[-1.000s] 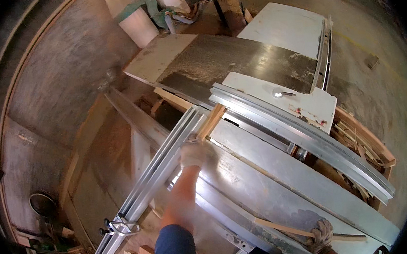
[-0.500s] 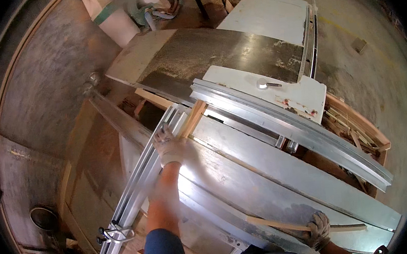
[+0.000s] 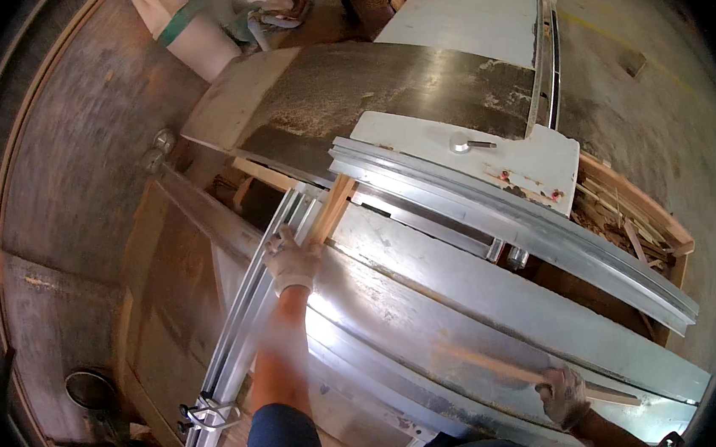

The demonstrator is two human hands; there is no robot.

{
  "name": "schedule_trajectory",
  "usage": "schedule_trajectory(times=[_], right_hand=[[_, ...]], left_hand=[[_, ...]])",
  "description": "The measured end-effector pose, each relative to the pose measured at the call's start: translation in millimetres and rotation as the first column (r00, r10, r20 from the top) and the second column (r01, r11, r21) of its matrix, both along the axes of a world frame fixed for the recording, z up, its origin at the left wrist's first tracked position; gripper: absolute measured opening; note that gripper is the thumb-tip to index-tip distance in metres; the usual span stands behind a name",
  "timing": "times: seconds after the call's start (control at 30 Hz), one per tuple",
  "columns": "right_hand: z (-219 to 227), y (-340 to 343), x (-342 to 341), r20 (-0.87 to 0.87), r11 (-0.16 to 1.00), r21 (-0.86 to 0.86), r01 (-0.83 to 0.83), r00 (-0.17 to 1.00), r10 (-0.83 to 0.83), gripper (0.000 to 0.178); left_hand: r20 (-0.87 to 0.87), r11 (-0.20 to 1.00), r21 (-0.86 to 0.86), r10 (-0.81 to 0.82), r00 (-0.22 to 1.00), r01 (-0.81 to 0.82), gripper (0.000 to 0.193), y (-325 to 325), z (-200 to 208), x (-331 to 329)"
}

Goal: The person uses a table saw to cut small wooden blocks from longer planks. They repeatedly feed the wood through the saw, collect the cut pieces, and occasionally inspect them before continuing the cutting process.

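We hold our right hand [image 3: 565, 397], in a greyish fabric glove, with its grip closed around a slim, light-brown wooden strip [image 3: 507, 367] over the silver metal worktop [image 3: 429, 260]; the strip's left end is blurred. Our left hand [image 3: 292, 266], in a pale fabric glove, rests at a long, slotted silver metal fence [image 3: 250, 326], and we cannot tell whether its grip is closed. Just beside it, a short, light-brown wooden block [image 3: 334, 212] lies along that fence.
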State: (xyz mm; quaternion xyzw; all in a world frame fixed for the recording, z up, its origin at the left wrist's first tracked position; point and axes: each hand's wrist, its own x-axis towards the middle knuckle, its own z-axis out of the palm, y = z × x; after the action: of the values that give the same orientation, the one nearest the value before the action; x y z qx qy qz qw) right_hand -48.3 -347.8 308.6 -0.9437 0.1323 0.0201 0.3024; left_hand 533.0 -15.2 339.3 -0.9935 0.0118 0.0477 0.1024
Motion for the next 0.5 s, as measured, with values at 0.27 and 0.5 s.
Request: schedule_trajectory(times=[0.27, 0.5], right_hand=[[84.0, -29.6, 237.4, -0.205, 0.965, 0.259, 0.048, 0.979, 0.006, 0.035], [93.8, -35.4, 349.0, -0.074, 0.988, 0.139, -0.073, 0.994, 0.084, 0.043]], left_hand=[[0.004, 0.999, -0.051, 0.006, 1.000, -0.006, 0.097, 3.6, 8.3, -1.8], [-0.051, 1.000, -0.012, 0.014, 0.999, -0.014, 0.092, -6.2, 30.4, -7.0]])
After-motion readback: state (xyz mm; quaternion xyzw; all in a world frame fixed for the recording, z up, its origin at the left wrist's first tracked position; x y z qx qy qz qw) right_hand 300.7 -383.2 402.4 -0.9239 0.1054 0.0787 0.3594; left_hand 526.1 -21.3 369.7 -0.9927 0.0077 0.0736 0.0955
